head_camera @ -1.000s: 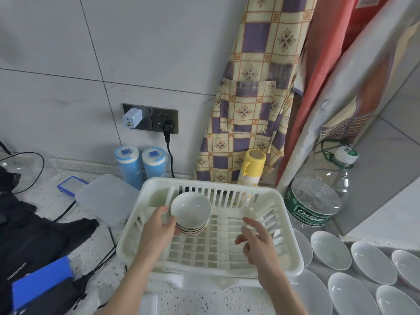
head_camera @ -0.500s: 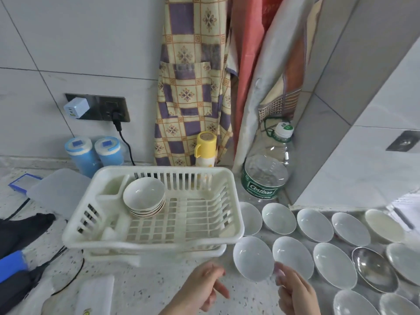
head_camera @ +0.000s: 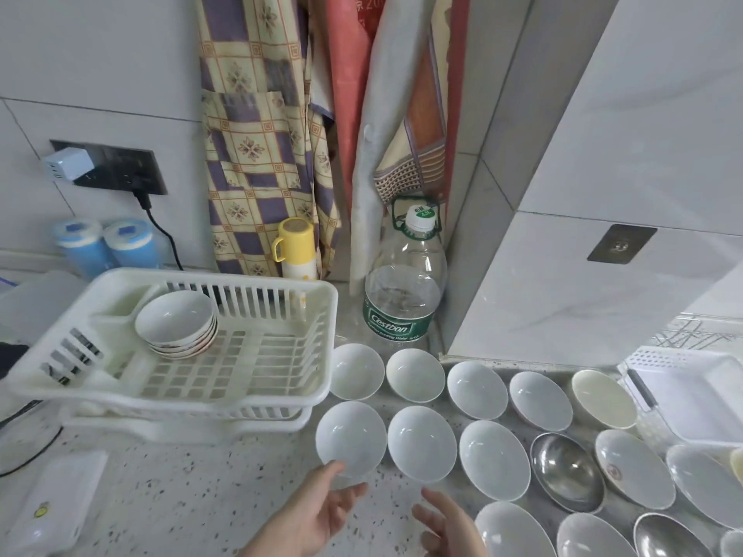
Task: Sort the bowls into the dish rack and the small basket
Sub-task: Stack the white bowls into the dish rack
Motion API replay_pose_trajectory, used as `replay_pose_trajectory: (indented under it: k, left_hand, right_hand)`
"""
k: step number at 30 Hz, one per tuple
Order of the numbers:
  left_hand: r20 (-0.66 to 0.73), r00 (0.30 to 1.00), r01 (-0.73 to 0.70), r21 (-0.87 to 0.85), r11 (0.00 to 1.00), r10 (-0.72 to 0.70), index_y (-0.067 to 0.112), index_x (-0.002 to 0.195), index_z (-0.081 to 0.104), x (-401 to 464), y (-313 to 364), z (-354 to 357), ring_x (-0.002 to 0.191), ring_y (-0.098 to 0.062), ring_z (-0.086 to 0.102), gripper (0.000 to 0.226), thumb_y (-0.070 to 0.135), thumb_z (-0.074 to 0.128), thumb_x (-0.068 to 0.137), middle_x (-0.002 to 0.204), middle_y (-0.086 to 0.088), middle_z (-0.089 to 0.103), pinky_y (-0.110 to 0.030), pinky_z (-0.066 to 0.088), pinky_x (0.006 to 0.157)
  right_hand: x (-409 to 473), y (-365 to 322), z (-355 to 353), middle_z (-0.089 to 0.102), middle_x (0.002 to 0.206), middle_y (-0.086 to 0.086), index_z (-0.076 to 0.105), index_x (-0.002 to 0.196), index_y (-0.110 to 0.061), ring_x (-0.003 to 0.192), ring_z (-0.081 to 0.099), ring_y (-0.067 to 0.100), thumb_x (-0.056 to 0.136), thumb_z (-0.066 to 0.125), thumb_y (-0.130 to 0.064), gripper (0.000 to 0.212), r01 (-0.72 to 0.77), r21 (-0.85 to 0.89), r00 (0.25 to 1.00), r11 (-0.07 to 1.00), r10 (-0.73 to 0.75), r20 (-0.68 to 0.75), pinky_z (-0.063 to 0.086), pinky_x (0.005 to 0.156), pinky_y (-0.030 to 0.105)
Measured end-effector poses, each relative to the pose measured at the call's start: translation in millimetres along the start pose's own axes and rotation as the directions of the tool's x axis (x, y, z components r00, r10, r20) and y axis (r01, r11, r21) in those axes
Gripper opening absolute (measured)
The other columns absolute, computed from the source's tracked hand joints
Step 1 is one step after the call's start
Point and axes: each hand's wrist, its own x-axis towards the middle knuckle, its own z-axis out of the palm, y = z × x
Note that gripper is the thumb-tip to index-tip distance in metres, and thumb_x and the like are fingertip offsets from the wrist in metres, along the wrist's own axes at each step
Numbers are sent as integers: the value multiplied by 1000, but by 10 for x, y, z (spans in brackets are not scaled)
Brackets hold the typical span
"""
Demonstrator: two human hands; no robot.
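We see our left hand (head_camera: 317, 512) near the front edge of the speckled stone tabletop (head_camera: 181, 488), fingers spread and relaxed, holding nothing; its fingertips reach the near rim of a white ceramic bowl (head_camera: 350, 438). Our right hand (head_camera: 450, 528) is just beside it, fingers also loose and empty, below a second white bowl (head_camera: 422, 443). The white plastic dish rack (head_camera: 193, 343) sits toward the left side of the tabletop, with a stack of white bowls with dark-lined rims (head_camera: 177, 325) in its back left corner. More bowls lie in rows to the right of the rack, among them a shiny steel bowl (head_camera: 567, 472) and a cream bowl (head_camera: 603, 398). The small white perforated plastic basket (head_camera: 691, 391) stands at the tabletop's right edge. A clear water bottle with a green label (head_camera: 404, 291) stands at the back edge.
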Motion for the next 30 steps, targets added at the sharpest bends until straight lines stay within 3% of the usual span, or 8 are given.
replay_pose_trajectory:
  k: [4,9,14,19,22,24,27,30]
  left_hand:
    - [-83,990,-112,8,994,112,8,103,55,81,-81,87,34,-9,47,9,7,49,97,79,-24,74,-12,31,30]
    - [-162,980,-120,5,993,119,7,107,55,158,-99,88,33,-7,42,13,4,48,95,82,-23,75,-14,29,28]
    - [-202,971,-118,56,991,128,6,112,53,100,-104,31,34,-7,35,23,1,47,90,84,-24,75,-15,26,29]
    - [-175,966,-142,246,959,188,11,114,56,-144,-112,-57,39,-9,36,30,4,46,86,84,-26,75,-19,28,34]
    - [-121,967,-175,332,927,226,11,113,59,-338,-68,-61,38,-9,37,32,6,47,84,82,-26,74,-19,27,36]
    - [-78,964,-209,360,909,253,11,113,61,-475,-13,-53,37,-9,38,32,6,47,84,81,-26,74,-19,27,37]
    - [-5,955,-272,386,881,297,10,109,64,-668,111,-49,37,-9,41,30,6,47,83,79,-26,74,-20,24,37]
    - [57,941,-329,379,865,333,9,104,66,-836,266,-100,39,-11,38,29,8,48,82,71,-22,72,-19,23,37]
  right_hand:
    - [136,-21,-58,70,82,9,59,112,-1,39,33,15,95,54,-21,27,-17,46,999,999,15,41,22,39,18]
    - [245,-26,-12,73,104,10,57,108,-13,42,47,16,94,56,-25,18,-34,85,998,996,29,61,20,38,14]
    - [362,-53,45,73,93,8,59,106,-11,43,52,17,95,55,-26,18,-34,70,999,997,33,19,21,37,12]
    - [413,-54,106,71,95,13,49,106,-14,38,52,16,96,53,-22,13,27,68,999,997,-25,-34,22,34,12]
    - [416,-9,131,68,96,14,51,102,-13,49,54,20,93,53,-14,10,76,67,993,995,-70,-90,24,35,16]
    - [398,16,156,71,92,14,54,94,-13,48,47,20,90,55,-13,4,114,53,983,992,-105,-149,26,40,20]
    - [341,66,217,76,67,4,57,86,-12,35,28,15,85,53,-16,5,188,34,958,981,-176,-226,24,40,20]
    - [195,117,302,76,68,7,52,77,-12,34,24,15,80,51,-17,6,258,52,937,965,-237,-258,24,41,20]
